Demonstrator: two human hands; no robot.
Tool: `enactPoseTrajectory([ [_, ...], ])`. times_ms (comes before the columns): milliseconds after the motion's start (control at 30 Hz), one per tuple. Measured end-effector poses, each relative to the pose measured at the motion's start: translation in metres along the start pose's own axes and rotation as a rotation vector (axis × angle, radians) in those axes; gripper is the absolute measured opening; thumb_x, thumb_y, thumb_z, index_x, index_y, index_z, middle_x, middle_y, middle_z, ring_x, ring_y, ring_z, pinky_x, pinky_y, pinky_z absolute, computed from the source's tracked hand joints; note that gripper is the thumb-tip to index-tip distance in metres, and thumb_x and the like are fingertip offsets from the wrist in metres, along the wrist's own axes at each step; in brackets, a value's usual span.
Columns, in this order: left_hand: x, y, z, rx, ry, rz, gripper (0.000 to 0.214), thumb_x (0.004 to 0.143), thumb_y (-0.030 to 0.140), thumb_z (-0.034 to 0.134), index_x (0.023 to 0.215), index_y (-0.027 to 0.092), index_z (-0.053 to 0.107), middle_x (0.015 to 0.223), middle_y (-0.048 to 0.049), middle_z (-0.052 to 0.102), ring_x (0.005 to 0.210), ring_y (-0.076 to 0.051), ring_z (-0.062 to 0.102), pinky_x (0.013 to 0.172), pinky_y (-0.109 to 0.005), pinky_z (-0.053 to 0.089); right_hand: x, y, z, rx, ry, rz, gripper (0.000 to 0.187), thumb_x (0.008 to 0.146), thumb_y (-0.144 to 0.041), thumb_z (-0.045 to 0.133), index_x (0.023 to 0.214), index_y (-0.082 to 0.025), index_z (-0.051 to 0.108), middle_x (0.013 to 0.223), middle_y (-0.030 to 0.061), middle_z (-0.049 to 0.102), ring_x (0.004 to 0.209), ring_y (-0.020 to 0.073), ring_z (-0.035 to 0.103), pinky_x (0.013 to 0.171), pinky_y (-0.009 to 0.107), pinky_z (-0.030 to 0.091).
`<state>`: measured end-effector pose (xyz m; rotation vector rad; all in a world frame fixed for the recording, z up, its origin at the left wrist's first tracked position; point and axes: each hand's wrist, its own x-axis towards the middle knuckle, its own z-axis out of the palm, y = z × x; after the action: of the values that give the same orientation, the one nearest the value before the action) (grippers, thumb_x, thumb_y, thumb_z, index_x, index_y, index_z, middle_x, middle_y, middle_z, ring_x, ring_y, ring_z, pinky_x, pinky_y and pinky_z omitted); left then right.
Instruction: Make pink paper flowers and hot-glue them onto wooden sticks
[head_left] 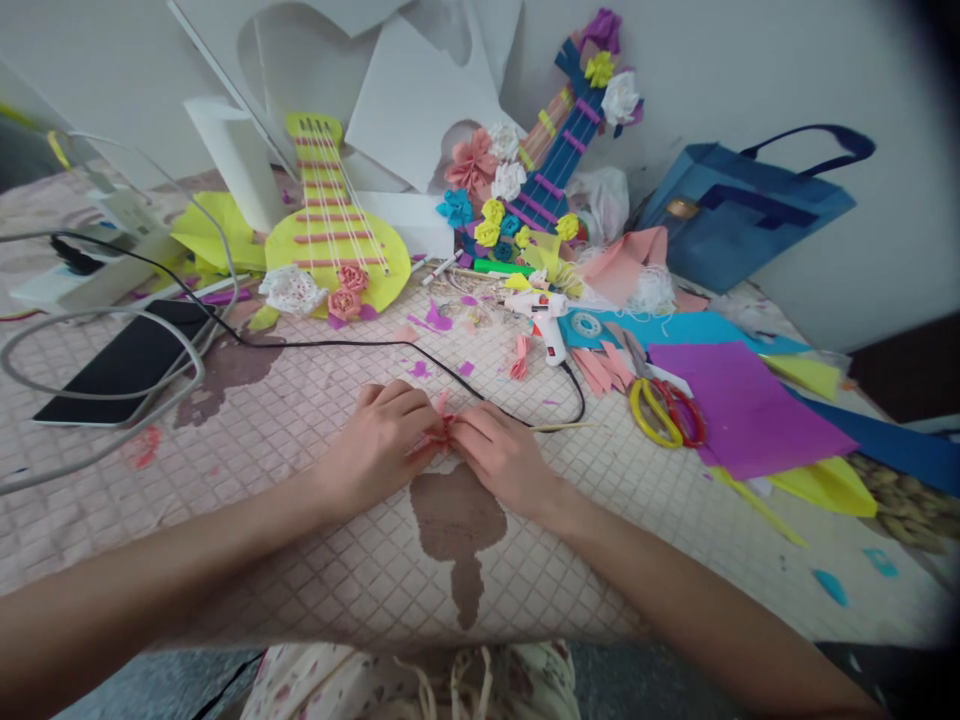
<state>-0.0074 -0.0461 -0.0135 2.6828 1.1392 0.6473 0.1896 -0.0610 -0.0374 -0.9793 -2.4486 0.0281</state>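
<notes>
My left hand (381,442) and my right hand (501,455) meet in the middle of the quilted pink surface (315,560). Both pinch a small folded piece of pink paper (441,428) between their fingertips, pressed low against the surface. Most of the paper is hidden by my fingers. A thin wooden stick (562,427) lies just right of my right hand.
A white glue gun (546,322) with a black cord (337,345) lies behind my hands. Two paper guitars, yellow (330,240) and blue (555,160), stand further back. Scissors (664,408), purple paper (742,405), a blue bag (742,210), and a phone (124,362) lie around.
</notes>
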Motion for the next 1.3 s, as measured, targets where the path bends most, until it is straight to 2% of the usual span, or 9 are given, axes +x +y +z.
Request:
enactPoseTrajectory([
  [167,0.000,0.005,0.000,0.053,0.021,0.039,0.008,0.087,0.020,0.059,0.080,0.018,0.060,0.080,-0.0021,0.062,0.085,-0.021,0.052,0.073,-0.036,0.035,-0.001,0.000,0.003,-0.010,-0.021,0.018,0.017,0.095,-0.015,0.042,0.091,-0.017,0.059,0.090,0.0068,0.060,0.086,0.0197,0.053,0.076,0.033,0.049],
  [400,-0.002,0.005,0.001,0.103,0.054,0.093,0.013,0.090,0.023,0.055,0.080,0.017,0.060,0.081,-0.0022,0.062,0.085,-0.021,0.052,0.074,-0.037,0.035,-0.002,0.000,0.003,-0.003,-0.036,0.039,0.014,0.093,-0.014,0.045,0.091,-0.016,0.058,0.089,0.0068,0.060,0.086,0.0198,0.055,0.077,0.033,0.049],
  [667,-0.001,0.004,0.003,0.116,0.046,0.133,0.017,0.091,0.023,0.053,0.077,0.016,0.060,0.078,-0.0021,0.061,0.082,-0.020,0.053,0.074,-0.038,0.037,-0.002,-0.004,-0.001,0.030,0.052,0.055,0.018,0.095,-0.022,0.045,0.090,-0.015,0.060,0.094,0.0088,0.061,0.086,0.0187,0.057,0.074,0.031,0.050],
  [867,-0.001,0.007,0.000,0.145,-0.019,0.094,0.018,0.092,0.024,0.052,0.078,0.016,0.059,0.080,-0.0029,0.062,0.084,-0.021,0.053,0.075,-0.040,0.036,-0.001,-0.004,-0.001,-0.030,0.005,0.019,0.024,0.096,-0.022,0.044,0.079,-0.016,0.060,0.082,0.0058,0.061,0.080,0.0179,0.055,0.070,0.030,0.047],
  [1000,-0.001,0.007,0.001,0.139,0.013,0.058,0.016,0.091,0.025,0.053,0.078,0.017,0.058,0.081,-0.0037,0.062,0.085,-0.022,0.054,0.074,-0.039,0.036,-0.001,-0.004,-0.001,-0.050,-0.009,0.022,0.020,0.094,-0.018,0.046,0.080,-0.016,0.060,0.082,0.0049,0.060,0.080,0.0180,0.054,0.069,0.030,0.046],
  [1167,0.000,0.003,0.001,0.020,0.040,0.001,0.011,0.085,0.027,0.061,0.080,0.017,0.060,0.084,-0.0043,0.063,0.088,-0.022,0.054,0.075,-0.037,0.037,-0.001,-0.003,-0.001,-0.073,-0.022,0.025,0.020,0.095,-0.018,0.044,0.082,-0.016,0.060,0.082,0.0050,0.060,0.080,0.0179,0.054,0.071,0.030,0.047],
  [1300,0.002,-0.005,0.000,-0.111,0.019,-0.023,0.006,0.085,0.024,0.060,0.085,0.019,0.063,0.088,-0.0031,0.064,0.089,-0.020,0.053,0.078,-0.035,0.038,-0.002,-0.002,-0.002,-0.061,-0.014,0.032,0.023,0.097,-0.021,0.042,0.083,-0.017,0.060,0.084,0.0047,0.060,0.081,0.0174,0.055,0.073,0.030,0.048],
])
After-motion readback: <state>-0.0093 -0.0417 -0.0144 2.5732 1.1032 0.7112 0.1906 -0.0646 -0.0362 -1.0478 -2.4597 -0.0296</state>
